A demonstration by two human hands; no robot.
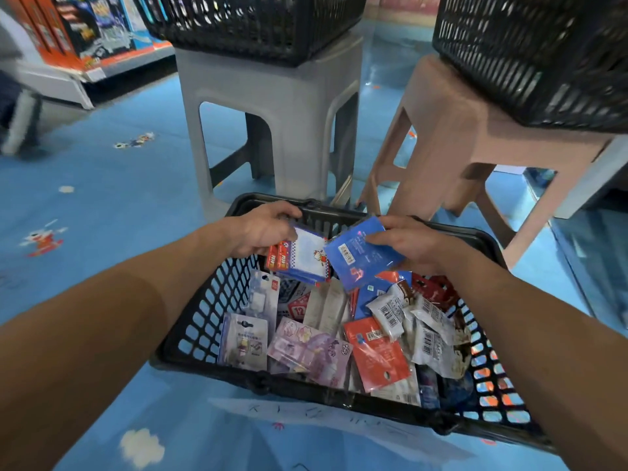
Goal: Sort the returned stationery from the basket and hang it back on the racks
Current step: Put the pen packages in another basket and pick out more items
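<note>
Grips a white-and-blue packet (pixel 307 258) in the left hand (pixel 260 232) and pinches a blue packet (pixel 360 258) in the right hand (pixel 413 243), side by side and nearly touching at centre frame, just above the far end of the black basket (pixel 207 314) heaped with more packets (pixel 377 355) at lower centre.

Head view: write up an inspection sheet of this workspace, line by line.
Surface: blue patterned floor under the black basket.
Job's things: black basket holds mixed packets.
Clutter: purple packet, red packet, white barcoded packets jumbled together.
Hands: left hand grips white-and-blue packet; right hand grips blue packet, over the basket's far end.
Cables: nothing seen.
Surroundings: grey stool bearing a second basket; pink stool bearing a third basket; shelf of boxes far left.
</note>
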